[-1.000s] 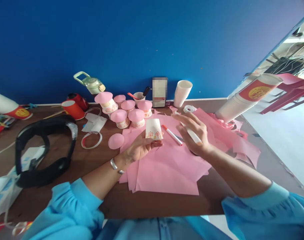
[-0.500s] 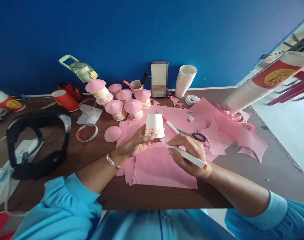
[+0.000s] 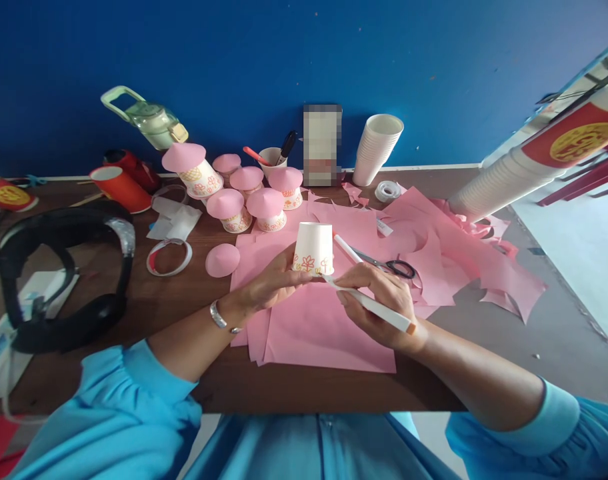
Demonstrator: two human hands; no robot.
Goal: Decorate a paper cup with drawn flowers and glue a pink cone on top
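Cup [image 3: 313, 248] inverted, steadied base-up by the left hand [image 3: 271, 283] over pink paper [image 3: 329, 327] near the worktop's front edge; right hand [image 3: 379, 303] closed on a marker [image 3: 369, 303], tip touching the cup's lower wall beside drawn flowers.

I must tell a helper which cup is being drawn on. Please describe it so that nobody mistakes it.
On the spread of pink paper, the left hand holds an upside-down white paper cup. The right hand puts a white marker to its flowered rim. Unlike its neighbours, it has no pink cap.
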